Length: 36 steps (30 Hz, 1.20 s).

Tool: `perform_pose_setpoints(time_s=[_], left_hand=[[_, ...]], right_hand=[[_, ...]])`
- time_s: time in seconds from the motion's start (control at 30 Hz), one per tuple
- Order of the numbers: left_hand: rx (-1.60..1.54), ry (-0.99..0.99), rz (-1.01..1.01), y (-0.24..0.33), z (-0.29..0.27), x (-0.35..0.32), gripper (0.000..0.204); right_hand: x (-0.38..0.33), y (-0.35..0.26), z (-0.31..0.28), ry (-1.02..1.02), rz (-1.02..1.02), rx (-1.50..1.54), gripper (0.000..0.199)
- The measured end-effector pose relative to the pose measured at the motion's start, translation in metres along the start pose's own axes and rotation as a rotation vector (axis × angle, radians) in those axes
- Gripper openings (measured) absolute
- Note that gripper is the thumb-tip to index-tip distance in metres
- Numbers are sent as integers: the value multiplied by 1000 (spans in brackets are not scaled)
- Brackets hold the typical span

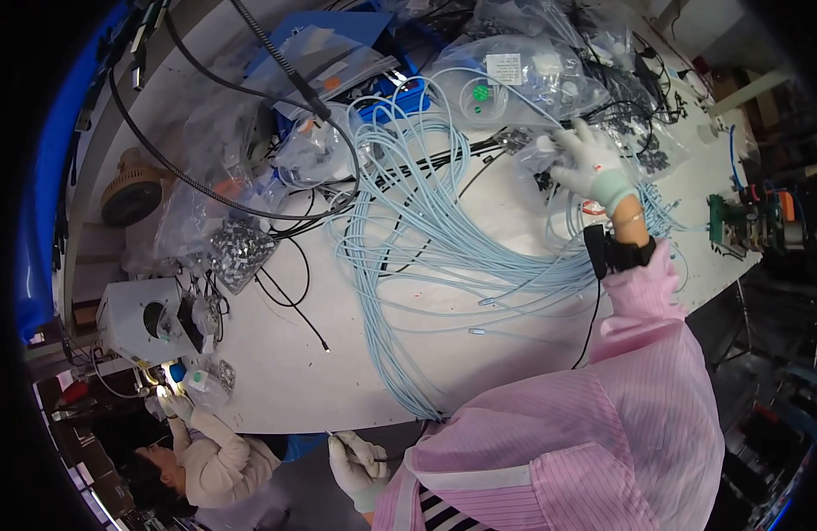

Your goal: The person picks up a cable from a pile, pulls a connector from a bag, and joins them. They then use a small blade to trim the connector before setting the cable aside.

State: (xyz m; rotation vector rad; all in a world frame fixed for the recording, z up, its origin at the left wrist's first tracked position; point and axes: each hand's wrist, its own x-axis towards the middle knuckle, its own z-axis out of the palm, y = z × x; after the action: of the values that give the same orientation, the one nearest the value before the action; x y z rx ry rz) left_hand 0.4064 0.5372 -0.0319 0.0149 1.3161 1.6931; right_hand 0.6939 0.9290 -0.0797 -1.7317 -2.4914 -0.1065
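Up at the far right of the white worktable (pixel 355 372), the right hand (pixel 590 164), in a white glove, is spread open with fingers pressing on a small clear plastic bag (pixel 536 152) of dark parts; contents too small to tell. Just beyond it lies a larger clear plastic bag (pixel 514 84) with a white label, holding coiled pale tubing and a green round piece. More clear bags sit behind that, contents blurred. Right of the hand, a scatter of small black parts (pixel 647 150) lies loose on the table.

The left hand (pixel 360 460), also white-gloved, is low at the near table edge, closed around a thin pale cable end (pixel 337 436).

Between the hands a big loose bundle of light-blue cables (pixel 426 248) sprawls over the table centre, crossed by thin black wires (pixel 289 292). A thick black corrugated hose (pixel 187 181) loops over the left side. A clear bag of small silvery metal pieces (pixel 240 248) lies left of the cables. A blue plastic tray (pixel 395 97) sits under bags at the far edge.

Lower left, another person in a cream top (pixel 214 460) works by a white boxy machine (pixel 138 319).
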Motion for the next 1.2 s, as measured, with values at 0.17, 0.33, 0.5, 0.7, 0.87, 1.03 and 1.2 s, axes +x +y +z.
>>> perform_pose_setpoints(time_s=[0.17, 0.33, 0.5, 0.7, 0.87, 1.03, 1.2], left_hand=[[-26, 49, -38, 0, -1, 7, 34], [-53, 135, -12, 2, -11, 4, 34], [-90, 170, -11, 0, -21, 1, 33], [-170, 231, -18, -1, -41, -2, 33], [-237, 193, -16, -2, -53, 1, 33], [-232, 176, -6, 3, -56, 7, 32], [-214, 189, -22, 1, -56, 9, 32]], right_hand=[[32, -57, -29, 187, -2, 334, 41], [70, -168, -8, 17, -442, 545, 39], [93, -258, 47, 490, -647, 286, 41], [146, -279, 47, 391, -492, 73, 41], [188, -252, 27, 51, -320, 196, 29], [212, -226, -2, 320, -118, 660, 20], [232, -217, -16, 484, 131, 839, 24]])
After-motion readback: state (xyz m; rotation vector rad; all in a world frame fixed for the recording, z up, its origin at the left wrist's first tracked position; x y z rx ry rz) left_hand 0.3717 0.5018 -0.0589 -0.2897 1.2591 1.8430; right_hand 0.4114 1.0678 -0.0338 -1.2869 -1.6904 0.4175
